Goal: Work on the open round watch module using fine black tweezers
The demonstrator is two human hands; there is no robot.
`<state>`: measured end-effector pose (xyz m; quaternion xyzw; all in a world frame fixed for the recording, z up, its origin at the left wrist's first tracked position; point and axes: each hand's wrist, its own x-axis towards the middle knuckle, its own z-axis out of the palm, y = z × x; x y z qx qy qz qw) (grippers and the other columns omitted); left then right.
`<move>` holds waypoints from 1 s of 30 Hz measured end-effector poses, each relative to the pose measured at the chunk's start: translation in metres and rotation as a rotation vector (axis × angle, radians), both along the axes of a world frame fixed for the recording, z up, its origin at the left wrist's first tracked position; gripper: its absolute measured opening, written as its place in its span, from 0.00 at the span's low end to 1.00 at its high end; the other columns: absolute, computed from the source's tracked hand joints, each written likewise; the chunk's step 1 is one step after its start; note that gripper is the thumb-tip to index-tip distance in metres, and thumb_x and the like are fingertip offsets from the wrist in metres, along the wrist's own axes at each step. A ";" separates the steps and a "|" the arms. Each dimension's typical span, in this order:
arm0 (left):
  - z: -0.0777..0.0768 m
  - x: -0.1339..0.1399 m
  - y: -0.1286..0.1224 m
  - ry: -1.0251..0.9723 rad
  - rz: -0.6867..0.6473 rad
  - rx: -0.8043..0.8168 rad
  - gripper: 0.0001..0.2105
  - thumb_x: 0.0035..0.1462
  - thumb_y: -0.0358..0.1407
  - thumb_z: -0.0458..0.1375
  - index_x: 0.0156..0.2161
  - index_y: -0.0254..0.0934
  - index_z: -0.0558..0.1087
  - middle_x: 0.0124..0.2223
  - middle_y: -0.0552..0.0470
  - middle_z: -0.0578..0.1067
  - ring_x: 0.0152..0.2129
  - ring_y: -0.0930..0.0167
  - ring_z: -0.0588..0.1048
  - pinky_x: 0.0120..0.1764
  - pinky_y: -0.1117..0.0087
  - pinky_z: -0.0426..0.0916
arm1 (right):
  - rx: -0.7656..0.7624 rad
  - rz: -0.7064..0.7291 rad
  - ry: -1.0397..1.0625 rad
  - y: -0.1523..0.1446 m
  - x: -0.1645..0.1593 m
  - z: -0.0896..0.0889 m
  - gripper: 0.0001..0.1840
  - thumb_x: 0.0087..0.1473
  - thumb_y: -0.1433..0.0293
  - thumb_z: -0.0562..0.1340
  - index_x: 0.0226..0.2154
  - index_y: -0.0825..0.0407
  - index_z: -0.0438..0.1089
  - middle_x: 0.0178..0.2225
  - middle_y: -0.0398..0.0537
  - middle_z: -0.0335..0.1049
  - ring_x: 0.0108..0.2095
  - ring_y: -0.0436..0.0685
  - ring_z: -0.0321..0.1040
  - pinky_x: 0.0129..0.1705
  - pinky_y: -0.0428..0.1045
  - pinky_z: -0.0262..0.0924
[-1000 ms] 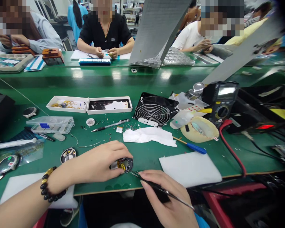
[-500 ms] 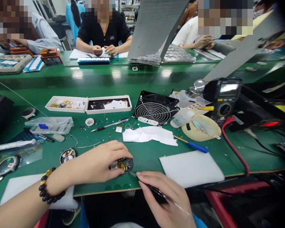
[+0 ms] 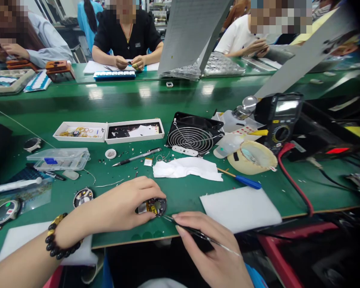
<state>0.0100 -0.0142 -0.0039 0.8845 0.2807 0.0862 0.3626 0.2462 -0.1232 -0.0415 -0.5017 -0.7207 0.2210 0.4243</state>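
Note:
Near the front edge of the green bench, my left hand grips an opened round watch case between thumb and fingers. Inside the case a yellow part and dark inner pieces show. My right hand is closed around a pair of tweezers, held like a pen. The tweezers' tips reach the lower right rim of the case; whether they pinch anything is too small to tell. Left of my left wrist lies another open watch case. A white foam pad lies beyond my right hand.
Behind my hands are a white cloth, a blue-handled tool, a pen and a black fan. A multimeter and a tape roll stand right. Parts trays lie farther back. Co-workers sit across the bench.
The view has shifted slightly, so most things sit a little further left and up. My hands keep the same hold on the watch case and tweezers. The co-worker's hands opposite moved slightly.

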 end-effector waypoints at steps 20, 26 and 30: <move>0.000 0.000 0.000 0.000 -0.005 -0.012 0.19 0.64 0.29 0.64 0.58 0.42 0.71 0.55 0.50 0.74 0.52 0.66 0.73 0.56 0.66 0.68 | 0.053 0.003 -0.047 -0.001 -0.006 0.003 0.08 0.64 0.77 0.64 0.43 0.49 0.74 0.39 0.47 0.81 0.39 0.54 0.80 0.42 0.46 0.77; 0.001 -0.001 0.000 0.002 -0.007 -0.011 0.19 0.64 0.29 0.64 0.58 0.42 0.71 0.55 0.50 0.74 0.52 0.66 0.73 0.56 0.65 0.69 | 0.006 -0.012 -0.038 0.001 -0.003 0.004 0.07 0.64 0.75 0.64 0.44 0.49 0.74 0.39 0.45 0.81 0.40 0.54 0.80 0.43 0.46 0.76; 0.002 0.000 0.000 0.000 -0.011 -0.012 0.19 0.63 0.29 0.64 0.57 0.42 0.72 0.55 0.49 0.75 0.52 0.65 0.73 0.56 0.65 0.69 | -0.012 -0.016 -0.031 0.000 -0.002 0.003 0.07 0.64 0.75 0.63 0.43 0.49 0.75 0.39 0.46 0.81 0.38 0.55 0.80 0.42 0.48 0.76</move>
